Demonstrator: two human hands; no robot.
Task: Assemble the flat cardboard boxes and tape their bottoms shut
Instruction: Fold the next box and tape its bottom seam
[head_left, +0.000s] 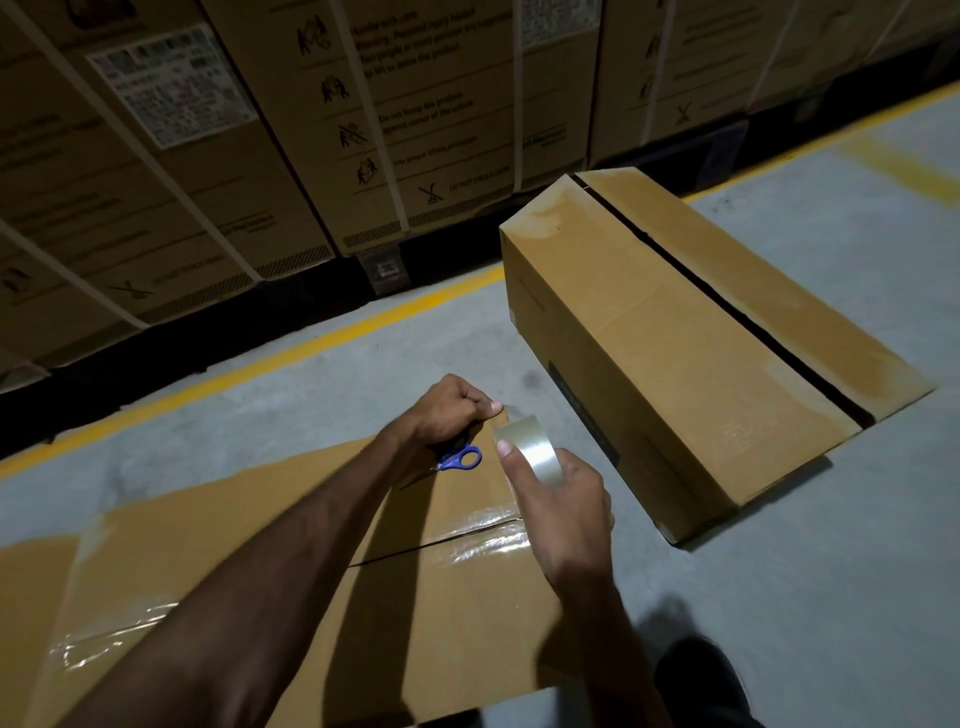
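A brown cardboard box (291, 582) lies in front of me, its flap seam partly covered with shiny clear tape. My right hand (558, 506) grips a roll of clear tape (530, 449) above the box's far right corner. My left hand (449, 410) pinches the loose tape end at that corner and also holds blue-handled scissors (462, 458) under its palm. A second assembled box (691, 343) stands on the floor to the right, its top flaps meeting along a dark open seam.
A wall of large strapped cartons (260, 130) on dark pallets runs across the back. A yellow floor line (291, 348) runs in front of it. Grey concrete floor (831, 571) surrounds the boxes. A dark shoe (701, 680) shows at the bottom right.
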